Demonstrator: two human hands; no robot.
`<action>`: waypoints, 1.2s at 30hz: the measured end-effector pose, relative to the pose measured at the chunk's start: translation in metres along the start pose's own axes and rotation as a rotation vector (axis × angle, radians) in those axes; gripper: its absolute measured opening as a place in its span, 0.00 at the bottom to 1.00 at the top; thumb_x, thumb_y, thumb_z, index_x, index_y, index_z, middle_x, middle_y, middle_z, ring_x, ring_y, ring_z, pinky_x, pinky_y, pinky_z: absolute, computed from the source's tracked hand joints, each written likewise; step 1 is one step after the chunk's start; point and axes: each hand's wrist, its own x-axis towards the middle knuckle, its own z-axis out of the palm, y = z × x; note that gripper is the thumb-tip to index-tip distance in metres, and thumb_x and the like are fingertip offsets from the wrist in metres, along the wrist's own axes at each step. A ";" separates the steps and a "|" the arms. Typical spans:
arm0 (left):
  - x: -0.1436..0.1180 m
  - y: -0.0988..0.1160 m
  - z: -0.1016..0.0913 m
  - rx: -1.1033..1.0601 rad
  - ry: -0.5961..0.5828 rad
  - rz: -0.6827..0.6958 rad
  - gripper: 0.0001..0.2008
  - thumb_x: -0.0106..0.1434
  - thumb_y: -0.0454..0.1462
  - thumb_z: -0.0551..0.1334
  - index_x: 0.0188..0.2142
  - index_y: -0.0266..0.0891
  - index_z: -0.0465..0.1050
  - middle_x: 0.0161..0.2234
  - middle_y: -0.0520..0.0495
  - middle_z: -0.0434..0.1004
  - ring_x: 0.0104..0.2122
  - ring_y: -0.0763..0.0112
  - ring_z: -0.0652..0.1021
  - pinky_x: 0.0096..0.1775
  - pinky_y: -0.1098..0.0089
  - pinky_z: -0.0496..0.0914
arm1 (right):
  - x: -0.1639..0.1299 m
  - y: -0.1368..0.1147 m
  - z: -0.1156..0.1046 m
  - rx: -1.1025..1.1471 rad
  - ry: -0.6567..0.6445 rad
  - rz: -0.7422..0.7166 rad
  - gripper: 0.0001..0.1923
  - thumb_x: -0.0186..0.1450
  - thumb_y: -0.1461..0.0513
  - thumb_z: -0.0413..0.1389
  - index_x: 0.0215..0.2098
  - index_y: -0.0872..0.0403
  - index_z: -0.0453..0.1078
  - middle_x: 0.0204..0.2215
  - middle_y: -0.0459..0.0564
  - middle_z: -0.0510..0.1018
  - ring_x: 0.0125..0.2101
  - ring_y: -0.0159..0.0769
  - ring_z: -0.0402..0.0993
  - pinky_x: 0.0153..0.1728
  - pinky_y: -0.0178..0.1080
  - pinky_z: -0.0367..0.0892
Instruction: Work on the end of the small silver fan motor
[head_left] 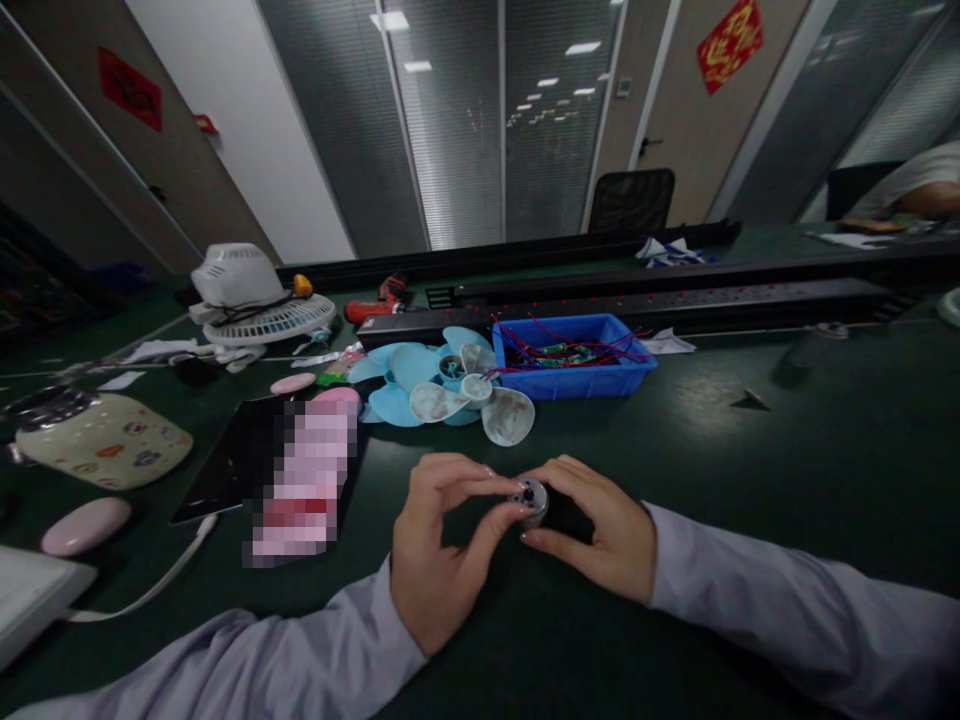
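Observation:
A small cylindrical metal motor stands upright at the middle of the dark green table, a black piece at the centre of its top face. My right hand has its thumb and fingers closed around the motor from the right. From the left, my left hand pinches at the motor's top edge with thumb and index finger. Whether a tiny part sits between those left fingertips is too small to tell. Behind my hands lie light-blue fan blades and a greyish-white fan blade piece.
A blue bin of wired circuit boards stands beyond my hands. Behind are a red drill, a white fan and long black rails. A tablet, pink phone-shaped item and patterned jar lie left. Another person's arm shows far right.

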 end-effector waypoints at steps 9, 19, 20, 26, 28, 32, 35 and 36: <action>0.006 -0.002 0.008 0.034 -0.057 -0.018 0.14 0.59 0.29 0.64 0.43 0.44 0.66 0.37 0.49 0.74 0.42 0.66 0.71 0.43 0.63 0.66 | 0.001 0.000 0.000 -0.019 -0.003 -0.003 0.12 0.60 0.61 0.61 0.41 0.55 0.67 0.34 0.49 0.72 0.36 0.38 0.66 0.39 0.41 0.60; 0.007 0.000 0.000 0.076 -0.159 0.009 0.14 0.64 0.29 0.58 0.46 0.48 0.68 0.43 0.50 0.72 0.45 0.67 0.69 0.47 0.63 0.63 | 0.000 0.001 0.001 -0.010 0.008 -0.004 0.13 0.60 0.60 0.61 0.42 0.56 0.66 0.34 0.49 0.72 0.36 0.38 0.66 0.38 0.41 0.61; 0.007 0.001 0.000 0.072 -0.156 0.019 0.16 0.64 0.29 0.57 0.48 0.48 0.67 0.43 0.50 0.73 0.46 0.66 0.69 0.47 0.63 0.63 | 0.000 0.001 0.001 -0.008 0.011 -0.006 0.13 0.60 0.61 0.61 0.41 0.56 0.67 0.34 0.49 0.72 0.36 0.38 0.66 0.38 0.41 0.61; 0.006 0.000 0.000 0.045 -0.189 0.022 0.19 0.64 0.28 0.55 0.51 0.50 0.65 0.46 0.51 0.74 0.48 0.65 0.68 0.49 0.62 0.62 | 0.000 0.001 0.001 -0.004 0.012 -0.009 0.13 0.60 0.61 0.60 0.42 0.56 0.67 0.34 0.50 0.72 0.36 0.38 0.66 0.38 0.41 0.61; 0.005 0.000 -0.001 0.044 -0.194 0.011 0.18 0.64 0.28 0.55 0.50 0.49 0.65 0.46 0.51 0.75 0.48 0.65 0.69 0.49 0.62 0.62 | 0.000 0.001 0.001 -0.014 0.009 -0.007 0.13 0.60 0.60 0.60 0.43 0.55 0.67 0.34 0.50 0.72 0.36 0.38 0.66 0.38 0.41 0.61; 0.006 0.001 -0.002 0.048 -0.196 0.005 0.18 0.64 0.27 0.56 0.50 0.47 0.66 0.45 0.50 0.75 0.47 0.64 0.69 0.48 0.62 0.64 | 0.000 0.000 0.000 -0.037 0.008 -0.016 0.12 0.61 0.60 0.60 0.41 0.55 0.67 0.33 0.49 0.72 0.35 0.38 0.66 0.37 0.41 0.61; 0.008 0.002 -0.003 0.063 -0.220 0.010 0.18 0.64 0.28 0.56 0.50 0.47 0.66 0.46 0.49 0.74 0.48 0.65 0.68 0.48 0.63 0.64 | 0.000 -0.001 0.000 -0.052 0.015 -0.025 0.12 0.61 0.59 0.59 0.41 0.55 0.66 0.33 0.49 0.72 0.34 0.38 0.66 0.36 0.42 0.62; 0.009 0.002 -0.003 0.077 -0.231 0.017 0.18 0.64 0.28 0.56 0.51 0.47 0.67 0.47 0.49 0.73 0.49 0.64 0.68 0.48 0.63 0.64 | 0.000 0.000 0.000 -0.055 0.018 -0.029 0.12 0.61 0.59 0.59 0.41 0.55 0.66 0.33 0.49 0.72 0.34 0.38 0.66 0.37 0.42 0.62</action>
